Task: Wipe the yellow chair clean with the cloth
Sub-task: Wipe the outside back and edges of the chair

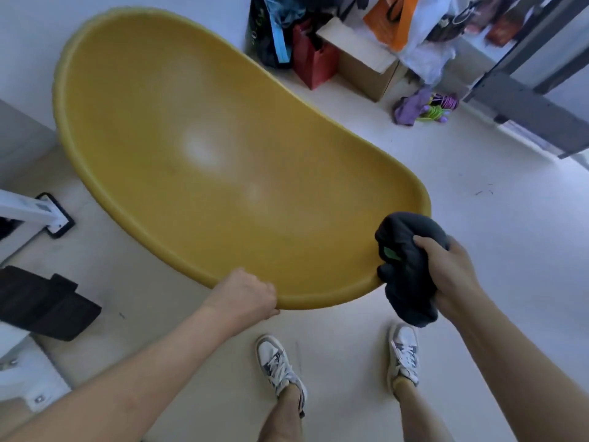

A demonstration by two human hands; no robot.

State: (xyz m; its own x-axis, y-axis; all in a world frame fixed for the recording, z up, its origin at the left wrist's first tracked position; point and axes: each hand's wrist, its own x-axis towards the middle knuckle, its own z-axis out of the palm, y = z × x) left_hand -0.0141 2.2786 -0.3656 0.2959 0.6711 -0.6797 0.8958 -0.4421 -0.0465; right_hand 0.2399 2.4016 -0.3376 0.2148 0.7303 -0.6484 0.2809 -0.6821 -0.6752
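The scene is bright and evenly lit, with soft white glare patches on the yellow chair [204,148], weak shadows on the pale floor [478,234], slight overall blur, and strong wide-angle bending near the edges.

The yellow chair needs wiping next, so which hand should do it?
The right hand. It already holds the bunched dark cloth against the yellow chair at its near rim. The left hand is busy gripping that rim, probably to steady it, and has no cloth.
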